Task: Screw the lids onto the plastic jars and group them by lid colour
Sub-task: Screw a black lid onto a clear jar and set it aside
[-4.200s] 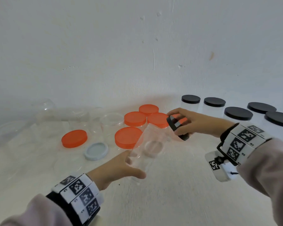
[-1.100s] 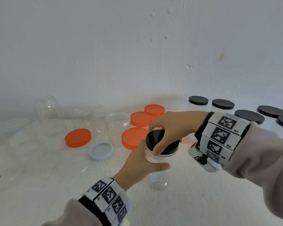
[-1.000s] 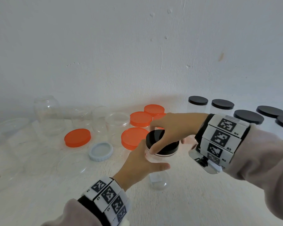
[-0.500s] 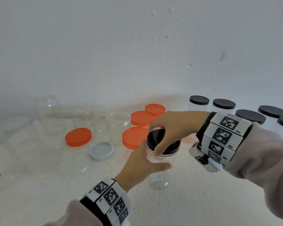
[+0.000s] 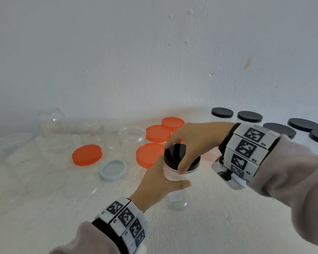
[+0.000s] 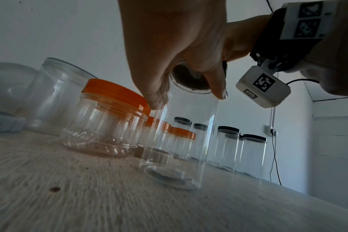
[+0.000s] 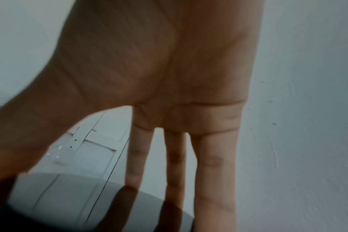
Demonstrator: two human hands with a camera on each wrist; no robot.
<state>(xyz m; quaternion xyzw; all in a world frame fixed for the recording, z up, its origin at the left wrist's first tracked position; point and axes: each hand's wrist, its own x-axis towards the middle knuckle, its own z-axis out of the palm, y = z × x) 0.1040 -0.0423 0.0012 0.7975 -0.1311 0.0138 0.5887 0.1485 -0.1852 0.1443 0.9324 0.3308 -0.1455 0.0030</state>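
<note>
Clear cylindrical jar (image 5: pixel 174 191) upright on rough pale table (image 5: pixel 218 226) — bare surface near side, orange-lidded jars (image 5: pixel 150 154) just behind. Left hand (image 5: pixel 160 182) wraps its wall; right hand (image 5: pixel 195 142) fingers curl round smooth black lid (image 5: pixel 174 154).

We are counting five black-lidded jars (image 5: pixel 222 114) standing far right, one more black-lidded jar (image 5: pixel 178 182) in the hands, four orange-lidded jars (image 5: pixel 149 154), one loose orange lid (image 5: pixel 86 154) and one pale blue lid (image 5: pixel 113 170).
</note>
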